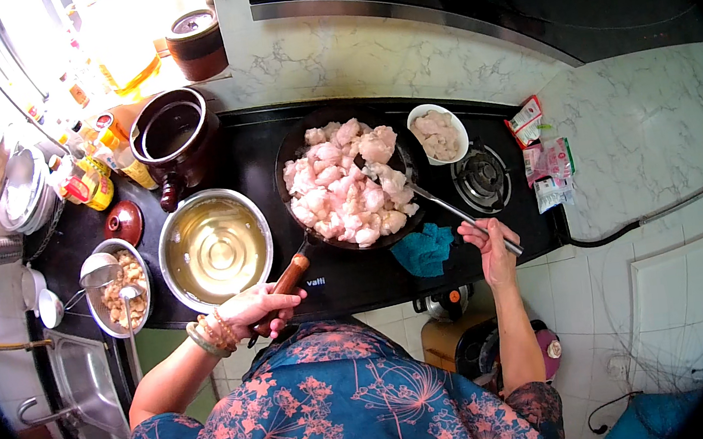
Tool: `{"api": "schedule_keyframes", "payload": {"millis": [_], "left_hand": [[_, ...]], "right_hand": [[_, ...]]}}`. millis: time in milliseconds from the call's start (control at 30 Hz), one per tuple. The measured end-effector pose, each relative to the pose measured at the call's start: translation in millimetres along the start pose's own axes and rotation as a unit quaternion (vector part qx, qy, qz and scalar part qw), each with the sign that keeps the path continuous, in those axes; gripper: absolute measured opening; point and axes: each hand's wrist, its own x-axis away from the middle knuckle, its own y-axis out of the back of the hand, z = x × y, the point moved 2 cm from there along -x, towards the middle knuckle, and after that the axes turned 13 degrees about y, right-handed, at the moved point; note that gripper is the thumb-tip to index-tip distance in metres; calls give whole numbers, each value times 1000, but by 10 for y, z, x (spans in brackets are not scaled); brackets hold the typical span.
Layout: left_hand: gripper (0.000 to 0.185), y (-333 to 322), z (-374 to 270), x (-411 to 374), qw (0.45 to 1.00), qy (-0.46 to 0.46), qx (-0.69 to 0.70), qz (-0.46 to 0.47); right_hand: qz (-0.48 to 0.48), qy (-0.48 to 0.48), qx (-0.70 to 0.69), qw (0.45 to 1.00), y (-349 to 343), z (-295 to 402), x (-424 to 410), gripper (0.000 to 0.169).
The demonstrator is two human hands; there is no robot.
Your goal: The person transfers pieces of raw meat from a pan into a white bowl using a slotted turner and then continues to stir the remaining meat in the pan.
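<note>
Pale pink chunks of raw-looking fat or meat [335, 189] fill a dark wok [280, 162] on the black gas hob. My left hand [264, 307] is wrapped around the wok's wooden handle [291, 275]. In my right hand [491, 246] is the metal handle of a spatula or ladle [454, 204]; its head is hidden among the chunks at the wok's right side. Behind that tool stands a white bowl [462, 135] with more pale pieces. A crumpled teal cloth [423, 250] lies just below the wok, near my right hand.
Left of the wok sits a metal basin [168, 266] of yellowish liquid. Beyond it are a brown clay pot [188, 153], its lid [124, 222], and a bowl of browned pieces [93, 307] with a strainer [101, 276]. A bare burner [482, 178] and seasoning packets [546, 161] are at right.
</note>
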Motion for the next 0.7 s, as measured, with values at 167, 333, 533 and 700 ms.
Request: {"api": "schedule_keyframes", "payload": {"millis": [167, 333, 533, 700], "left_hand": [[33, -41, -31, 35, 1000, 1, -1, -8], [31, -29, -21, 22, 1000, 8, 4, -17], [30, -49, -24, 32, 1000, 8, 12, -16], [30, -54, -25, 32, 1000, 5, 9, -16]], "right_hand": [[8, 8, 14, 1000, -18, 40, 60, 36], [10, 22, 27, 999, -33, 143, 113, 36], [27, 28, 58, 998, -84, 231, 86, 38], [18, 13, 62, 998, -74, 97, 125, 40]]}}
